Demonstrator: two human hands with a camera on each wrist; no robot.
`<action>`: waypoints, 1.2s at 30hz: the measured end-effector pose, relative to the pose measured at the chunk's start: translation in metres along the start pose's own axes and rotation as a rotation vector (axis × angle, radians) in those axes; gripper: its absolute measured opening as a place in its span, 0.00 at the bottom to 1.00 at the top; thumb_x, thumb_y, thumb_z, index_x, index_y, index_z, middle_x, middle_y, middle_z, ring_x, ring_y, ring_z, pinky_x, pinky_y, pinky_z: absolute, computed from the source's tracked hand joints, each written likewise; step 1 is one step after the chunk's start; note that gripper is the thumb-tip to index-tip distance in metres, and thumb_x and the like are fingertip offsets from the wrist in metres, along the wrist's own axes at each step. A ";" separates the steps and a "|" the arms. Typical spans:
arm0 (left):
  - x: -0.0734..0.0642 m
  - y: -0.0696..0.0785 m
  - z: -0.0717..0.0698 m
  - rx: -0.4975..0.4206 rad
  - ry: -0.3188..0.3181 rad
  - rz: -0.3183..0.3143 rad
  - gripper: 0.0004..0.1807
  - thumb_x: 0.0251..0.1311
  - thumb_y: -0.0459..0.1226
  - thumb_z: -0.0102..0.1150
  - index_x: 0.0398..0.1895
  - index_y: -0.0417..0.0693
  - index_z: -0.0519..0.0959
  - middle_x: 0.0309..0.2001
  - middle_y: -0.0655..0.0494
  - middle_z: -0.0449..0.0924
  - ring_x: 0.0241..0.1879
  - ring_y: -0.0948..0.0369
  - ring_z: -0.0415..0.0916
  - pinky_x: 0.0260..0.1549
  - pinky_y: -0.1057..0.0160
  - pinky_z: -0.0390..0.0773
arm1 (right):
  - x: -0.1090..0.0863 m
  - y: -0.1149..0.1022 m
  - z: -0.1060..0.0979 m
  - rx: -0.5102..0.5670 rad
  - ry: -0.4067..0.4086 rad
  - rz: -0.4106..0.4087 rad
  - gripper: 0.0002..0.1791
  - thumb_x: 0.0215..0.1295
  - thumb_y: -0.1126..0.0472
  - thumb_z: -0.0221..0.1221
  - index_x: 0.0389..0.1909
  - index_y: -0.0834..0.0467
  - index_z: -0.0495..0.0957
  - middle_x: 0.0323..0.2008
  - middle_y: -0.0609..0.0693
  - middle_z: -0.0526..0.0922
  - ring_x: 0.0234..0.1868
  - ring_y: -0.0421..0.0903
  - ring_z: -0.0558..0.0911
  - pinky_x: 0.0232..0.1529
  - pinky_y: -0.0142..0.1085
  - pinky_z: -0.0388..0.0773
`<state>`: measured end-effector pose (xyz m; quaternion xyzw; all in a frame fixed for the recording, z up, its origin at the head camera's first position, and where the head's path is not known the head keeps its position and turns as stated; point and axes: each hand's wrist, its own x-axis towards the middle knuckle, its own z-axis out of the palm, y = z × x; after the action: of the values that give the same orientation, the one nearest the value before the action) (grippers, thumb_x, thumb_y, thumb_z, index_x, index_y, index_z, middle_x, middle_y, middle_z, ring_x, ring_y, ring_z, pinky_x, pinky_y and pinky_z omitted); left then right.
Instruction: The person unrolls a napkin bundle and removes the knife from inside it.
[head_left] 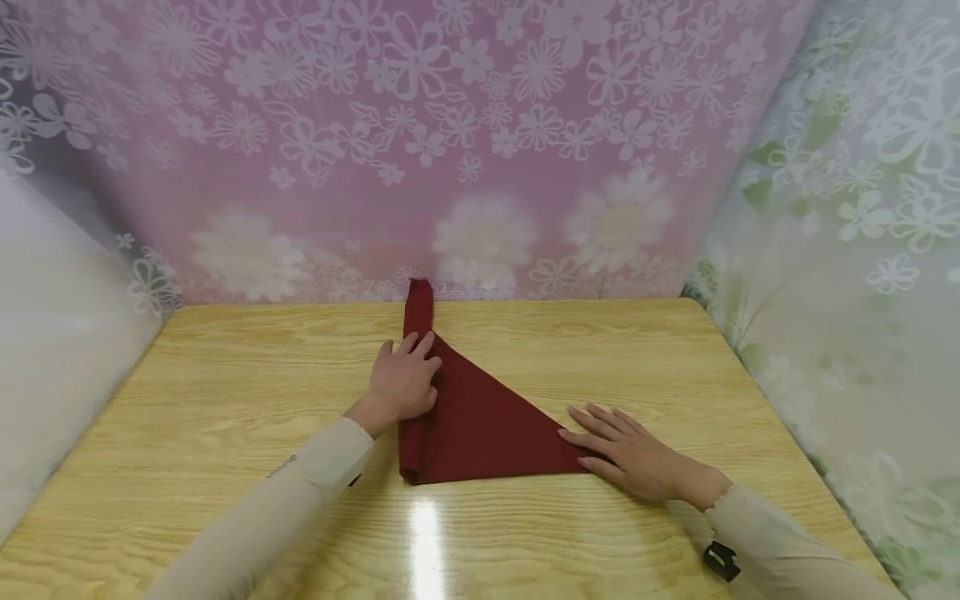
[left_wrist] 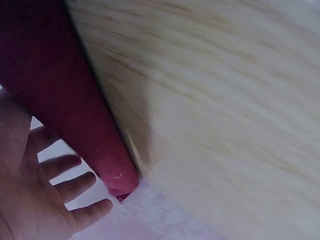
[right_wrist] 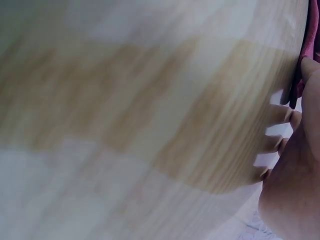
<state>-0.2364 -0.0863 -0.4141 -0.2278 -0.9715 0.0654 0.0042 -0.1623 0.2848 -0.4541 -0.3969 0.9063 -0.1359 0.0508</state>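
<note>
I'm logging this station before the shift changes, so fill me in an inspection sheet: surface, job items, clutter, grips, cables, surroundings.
Surface: wood-grain table, with a bright glare toward the near side.
Job items: one dark red cloth, rolled along its left side; the rest lies flat, tapering to a point at right. The roll's far end sticks past the table's far edge.
Clutter: nothing seen loose; a small black object sits at the right sleeve, its nature unclear.
Grips: left hand rests on the roll; right hand touches the cloth's right tip, fingers extended.
Cables: nothing seen.
Surroundings: pink flowered backdrop behind, pale flowered backdrop at right.
</note>
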 end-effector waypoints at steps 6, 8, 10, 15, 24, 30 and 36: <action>-0.018 -0.023 0.014 -0.080 -0.013 0.024 0.25 0.71 0.47 0.40 0.67 0.54 0.70 0.71 0.49 0.57 0.70 0.50 0.51 0.62 0.39 0.54 | 0.000 -0.001 -0.001 0.003 0.003 0.011 0.25 0.75 0.52 0.47 0.71 0.48 0.63 0.73 0.56 0.53 0.71 0.61 0.51 0.64 0.62 0.48; -0.024 -0.030 0.019 -0.119 -0.017 0.027 0.27 0.72 0.50 0.38 0.70 0.55 0.66 0.72 0.50 0.55 0.71 0.50 0.50 0.63 0.38 0.53 | 0.000 -0.001 -0.001 0.001 0.003 0.015 0.25 0.75 0.52 0.47 0.71 0.48 0.63 0.73 0.55 0.53 0.71 0.61 0.51 0.64 0.62 0.48; -0.027 -0.035 0.024 -0.136 -0.028 0.031 0.29 0.72 0.54 0.37 0.72 0.57 0.62 0.73 0.50 0.52 0.71 0.50 0.49 0.63 0.38 0.52 | 0.000 -0.001 0.000 -0.001 0.002 0.019 0.25 0.75 0.51 0.47 0.71 0.47 0.63 0.73 0.55 0.52 0.71 0.61 0.51 0.64 0.62 0.48; -0.029 -0.040 0.027 -0.148 -0.067 0.031 0.31 0.72 0.57 0.33 0.74 0.58 0.57 0.74 0.51 0.48 0.72 0.51 0.46 0.63 0.38 0.50 | 0.000 0.001 0.003 -0.008 0.004 0.023 0.25 0.75 0.50 0.46 0.71 0.46 0.62 0.73 0.54 0.52 0.72 0.61 0.51 0.64 0.62 0.47; -0.028 -0.040 0.026 -0.120 -0.092 0.025 0.35 0.69 0.61 0.32 0.75 0.58 0.54 0.75 0.52 0.44 0.73 0.52 0.44 0.63 0.36 0.49 | 0.000 0.001 0.001 0.002 0.011 0.018 0.25 0.75 0.51 0.46 0.71 0.47 0.63 0.73 0.55 0.53 0.71 0.61 0.52 0.63 0.63 0.48; -0.026 -0.040 0.033 -0.114 -0.079 0.033 0.34 0.70 0.60 0.31 0.75 0.58 0.53 0.75 0.52 0.44 0.73 0.52 0.43 0.63 0.36 0.49 | -0.001 0.002 0.001 0.013 0.013 0.013 0.25 0.75 0.52 0.47 0.71 0.48 0.63 0.73 0.56 0.53 0.71 0.62 0.51 0.63 0.63 0.47; -0.029 -0.039 0.034 -0.121 -0.075 0.021 0.34 0.70 0.58 0.32 0.75 0.57 0.54 0.75 0.51 0.44 0.73 0.51 0.43 0.63 0.36 0.49 | 0.000 0.002 0.002 0.019 0.011 0.009 0.25 0.75 0.52 0.46 0.71 0.47 0.62 0.73 0.56 0.52 0.71 0.62 0.51 0.63 0.64 0.46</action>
<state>-0.2292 -0.1377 -0.4422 -0.2355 -0.9706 0.0149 -0.0467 -0.1634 0.2855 -0.4564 -0.3914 0.9071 -0.1464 0.0503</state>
